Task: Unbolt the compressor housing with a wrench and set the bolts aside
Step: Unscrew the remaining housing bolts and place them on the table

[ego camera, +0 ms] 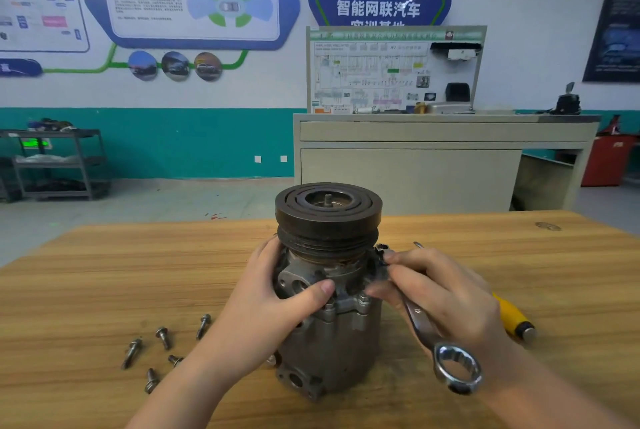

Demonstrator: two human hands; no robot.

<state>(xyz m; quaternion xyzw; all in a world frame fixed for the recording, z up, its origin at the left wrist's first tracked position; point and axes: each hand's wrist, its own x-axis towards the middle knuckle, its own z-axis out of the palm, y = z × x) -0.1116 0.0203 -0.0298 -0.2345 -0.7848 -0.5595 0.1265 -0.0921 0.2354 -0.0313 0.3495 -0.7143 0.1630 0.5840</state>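
A grey metal compressor stands upright on the wooden table, its dark grooved pulley on top. My left hand grips the housing just under the pulley, thumb across the front. My right hand holds a steel ring wrench, whose far end sits at the housing's right side below the pulley; its near ring end points toward me. Several removed bolts lie loose on the table to the left of the compressor.
A yellow-handled tool lies on the table behind my right hand. Beyond the table stand a beige training bench with a wiring board, a metal shelf cart at the left and a red cabinet at the right.
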